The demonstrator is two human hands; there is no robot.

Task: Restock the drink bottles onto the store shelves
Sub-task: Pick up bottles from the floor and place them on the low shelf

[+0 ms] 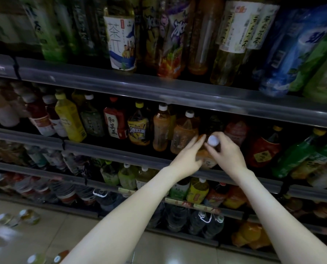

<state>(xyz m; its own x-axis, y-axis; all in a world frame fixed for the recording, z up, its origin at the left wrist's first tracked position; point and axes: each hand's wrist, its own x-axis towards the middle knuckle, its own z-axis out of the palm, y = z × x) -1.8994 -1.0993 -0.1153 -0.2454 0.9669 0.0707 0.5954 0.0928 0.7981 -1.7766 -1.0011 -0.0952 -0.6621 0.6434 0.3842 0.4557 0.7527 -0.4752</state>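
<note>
Your right hand (226,156) has its fingers curled round the neck of an amber bottle (206,161), just under the white cap (213,140). Your left hand (186,159) lies against the bottle's left side. Its fingers are nearly straight and point up toward the cap, and the thumb sits low on the body, so it touches the bottle rather than clasping it.

The bottle is at the front of the second shelf (111,154) from the top, roughly upright with the cap leaning slightly toward you. Its base is hidden by your hands and the shelf rail, so you cannot tell whether it already stands on the shelf.

A tea bottle (184,134) of the same amber colour, also white-capped, is just beside it on the left. A red bottle (263,149) stands near on the right, and a dark bottle (214,123) is directly behind.

The shelf above holds bigger bottles, among them one with a white label (121,39). At lower left, a few loose bottles (20,218) lie on the tiled floor (50,235).
</note>
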